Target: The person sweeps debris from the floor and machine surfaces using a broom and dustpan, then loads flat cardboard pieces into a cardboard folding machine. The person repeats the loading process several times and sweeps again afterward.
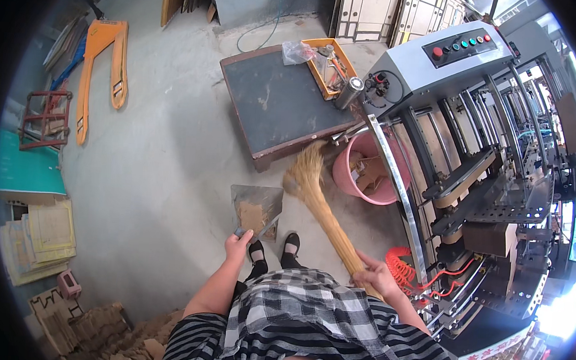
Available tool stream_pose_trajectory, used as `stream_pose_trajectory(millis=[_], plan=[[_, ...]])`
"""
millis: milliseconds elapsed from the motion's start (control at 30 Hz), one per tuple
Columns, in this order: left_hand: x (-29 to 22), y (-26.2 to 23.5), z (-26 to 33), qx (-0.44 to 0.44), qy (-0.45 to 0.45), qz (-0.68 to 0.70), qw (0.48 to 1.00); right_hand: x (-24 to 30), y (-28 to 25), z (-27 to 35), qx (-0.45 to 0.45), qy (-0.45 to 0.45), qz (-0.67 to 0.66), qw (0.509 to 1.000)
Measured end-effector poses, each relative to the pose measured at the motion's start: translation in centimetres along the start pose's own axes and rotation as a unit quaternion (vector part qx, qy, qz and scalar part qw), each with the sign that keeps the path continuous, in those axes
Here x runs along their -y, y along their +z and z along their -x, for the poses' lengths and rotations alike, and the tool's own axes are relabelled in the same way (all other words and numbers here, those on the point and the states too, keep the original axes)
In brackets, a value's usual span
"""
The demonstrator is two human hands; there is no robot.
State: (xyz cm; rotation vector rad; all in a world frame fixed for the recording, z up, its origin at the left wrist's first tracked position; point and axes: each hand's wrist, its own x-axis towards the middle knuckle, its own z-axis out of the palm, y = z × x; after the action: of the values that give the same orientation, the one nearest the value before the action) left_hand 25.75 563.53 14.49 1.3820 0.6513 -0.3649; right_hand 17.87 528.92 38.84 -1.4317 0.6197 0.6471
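My left hand (238, 244) is closed round the handle of a grey metal dustpan (275, 202), held out in front of my feet. Cardboard scraps (252, 216) lie in the pan. In my right hand (375, 276) is the handle end of a straw broom (328, 218), which slants up and to the left. Its bristles fan out near the corner of a low dark table, apart from the dustpan. Just right of the bristles stands a pink bucket (342, 174) with torn cardboard inside.
On the low dark table (266, 107) sit a yellow tool tray (324, 84), a plastic bag (298, 53) and a metal cylinder (349, 93). A large machine (437, 77) with red coiled hoses (397, 267) fills the right side. An orange pallet jack (88, 78) stands far left; stacked boards (44, 239) lie left.
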Motion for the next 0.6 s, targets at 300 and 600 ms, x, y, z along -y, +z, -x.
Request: stream_pose_trajectory(millis=[300,600], plan=[[-2.8,-2.8,1.7,-0.029,-0.017,0.003,0.999,11.9,4.2,-9.6,-0.029,-0.043,-0.119,0.991],[-2.0,-3.8,1.6,-0.051,-0.004,0.036,0.998,11.6,2.7,-12.5,-0.006,0.03,-0.267,0.963]])
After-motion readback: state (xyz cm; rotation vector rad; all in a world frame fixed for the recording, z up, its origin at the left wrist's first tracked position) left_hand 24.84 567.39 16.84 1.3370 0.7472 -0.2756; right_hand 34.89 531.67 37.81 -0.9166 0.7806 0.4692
